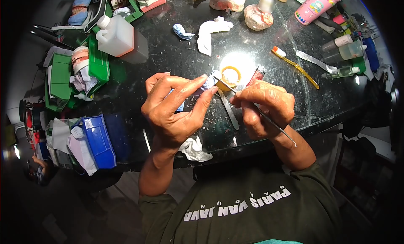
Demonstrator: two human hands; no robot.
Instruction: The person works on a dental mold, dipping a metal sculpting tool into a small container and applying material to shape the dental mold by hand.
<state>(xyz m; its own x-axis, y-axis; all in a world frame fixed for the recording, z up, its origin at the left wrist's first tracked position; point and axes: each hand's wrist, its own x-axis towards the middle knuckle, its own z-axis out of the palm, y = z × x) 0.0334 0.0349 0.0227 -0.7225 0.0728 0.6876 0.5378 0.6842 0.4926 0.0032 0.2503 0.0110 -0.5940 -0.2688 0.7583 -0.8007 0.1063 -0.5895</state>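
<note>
- The left hand pinches a small pale blue-and-white lump between thumb and forefinger, the other fingers curled loosely; the lump sits at the far right end of that hand, mostly covered by the fingertips.
- More blue shows in the gap beneath the left forefinger; whether it belongs to the same lump cannot be told.
- The right hand grips a slender dark metal hand tool with a bent end like a pen, thumb and fingers pressed together on its shaft.
- The tool's long axis runs slantwise, from its working tip at the far left to its bent end at the near right, beyond the right wrist.
- That tip lies far and left of the right-hand grip, at the right edge of the lump; touching or just above it, the view does not settle.
- The left hand is the nearer to the lump, since it holds it; the right reaches it only by the tool.
- Just right of the lump stands an amber ring-shaped cup, behind the shaft; a flat silver metal strip lies between the hands on the black tabletop.
</note>
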